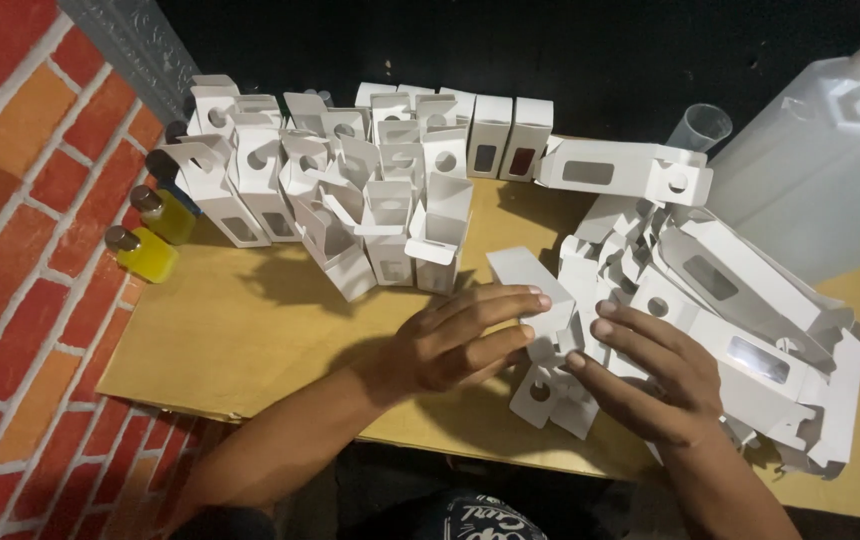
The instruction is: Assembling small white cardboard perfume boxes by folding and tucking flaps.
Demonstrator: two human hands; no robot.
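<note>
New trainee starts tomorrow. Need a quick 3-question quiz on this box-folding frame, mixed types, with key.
1. True or false: both hands are on the same small white box.
2. Where is the loose pile of flat boxes? A) left of the hands B) right of the hands C) on the floor
3. What stands at the left edge of the board, by the brick wall?

Key
1. True: the left hand grips it and the right hand touches its lower flaps.
2. B
3. Small bottles of yellow liquid with metal caps; the upright boxes stand in rows beside them.
</note>
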